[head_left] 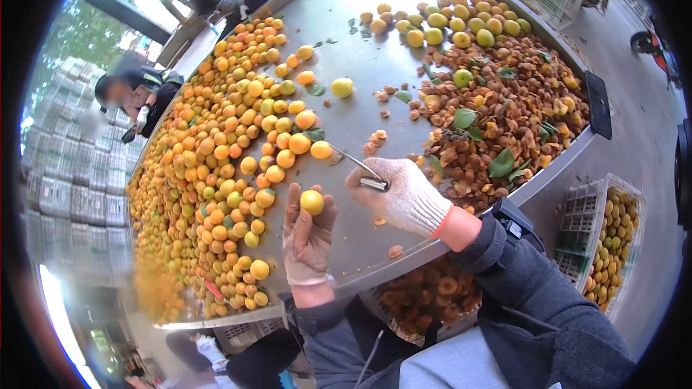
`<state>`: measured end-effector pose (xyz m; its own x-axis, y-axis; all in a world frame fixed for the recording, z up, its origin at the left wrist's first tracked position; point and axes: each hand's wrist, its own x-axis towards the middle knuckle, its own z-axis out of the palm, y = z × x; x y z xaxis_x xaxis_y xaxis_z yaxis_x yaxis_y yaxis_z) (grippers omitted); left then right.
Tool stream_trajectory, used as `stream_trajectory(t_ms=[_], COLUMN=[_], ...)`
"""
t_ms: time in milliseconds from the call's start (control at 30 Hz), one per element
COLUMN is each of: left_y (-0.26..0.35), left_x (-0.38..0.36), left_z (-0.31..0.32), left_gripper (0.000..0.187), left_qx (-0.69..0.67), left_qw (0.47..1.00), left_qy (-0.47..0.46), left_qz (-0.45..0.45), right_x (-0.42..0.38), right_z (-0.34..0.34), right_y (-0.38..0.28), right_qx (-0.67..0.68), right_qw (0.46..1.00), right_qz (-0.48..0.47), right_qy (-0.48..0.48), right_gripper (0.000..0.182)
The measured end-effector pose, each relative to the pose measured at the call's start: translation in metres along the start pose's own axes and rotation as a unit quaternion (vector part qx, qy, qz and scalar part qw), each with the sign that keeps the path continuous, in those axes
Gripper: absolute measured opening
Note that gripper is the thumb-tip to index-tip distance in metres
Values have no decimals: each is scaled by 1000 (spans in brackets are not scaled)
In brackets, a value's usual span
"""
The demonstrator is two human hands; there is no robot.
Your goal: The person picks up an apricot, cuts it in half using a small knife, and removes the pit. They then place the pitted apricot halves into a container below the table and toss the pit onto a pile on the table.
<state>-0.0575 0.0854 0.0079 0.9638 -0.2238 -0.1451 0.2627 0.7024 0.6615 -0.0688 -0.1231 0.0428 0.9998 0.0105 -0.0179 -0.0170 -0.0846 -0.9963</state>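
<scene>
The left hand's grip (308, 238) holds a yellow fruit (311, 202) above the worktop (364, 234), towards its near edge; the right hand's grip (405, 194) is wrapped around a metal tool (374, 184), handle mostly hidden. The right sleeve (526, 288) partly covers halved fruit (430, 297) below that edge; the fruit pile (220, 152) blurs at the near-left corner.

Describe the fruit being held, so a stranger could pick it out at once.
Find the big metal table; at its near edge is the wearer's gloved left hand. In its grip sits a round yellow fruit. Unlike the heaped fruit to its left, it is held clear of the table.
</scene>
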Motion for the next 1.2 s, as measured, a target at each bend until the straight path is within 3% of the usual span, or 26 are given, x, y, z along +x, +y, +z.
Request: stream_trajectory(t_ms=[233,300,400,533,633,733,1033,1100,1200], left_y=[-5,-13,-15,-16,-17,-21,-26,-23,-19], left_x=[-24,-16,-19,-23,-26,-27,-31,-35,-40], left_z=[-15,-14,-3,-10,-6,-6,-4,5,15], left_gripper=[45,42,51,53,53,52,51,52,49], left_qx=[-60,-145,-167,-184,-149,-103,-55,33,93], left_qw=[996,986,984,982,988,994,996,993,986], left_qy=[-67,-80,-66,-7,-1,24,71,97,106], left_qz=[11,-7,2,-39,-30,-16,-14,57,90], right_x=[-14,-21,-23,-24,-25,-26,-27,-25,-23], right_z=[22,26,38,50,53,55,61,59,55], right_y=[8,0,13,14,18,20,28,22,18], right_qx=[-81,-114,-130,-113,-155,-170,-236,-241,-238], right_qw=[994,986,982,984,977,972,964,962,961], right_qz=[-26,20,-61,-79,-44,-81,-76,-67,-46], right_qy=[-71,-118,-124,-109,-139,-138,-95,-109,-132], right_gripper=[17,18,18,26,35,35,34,32,28])
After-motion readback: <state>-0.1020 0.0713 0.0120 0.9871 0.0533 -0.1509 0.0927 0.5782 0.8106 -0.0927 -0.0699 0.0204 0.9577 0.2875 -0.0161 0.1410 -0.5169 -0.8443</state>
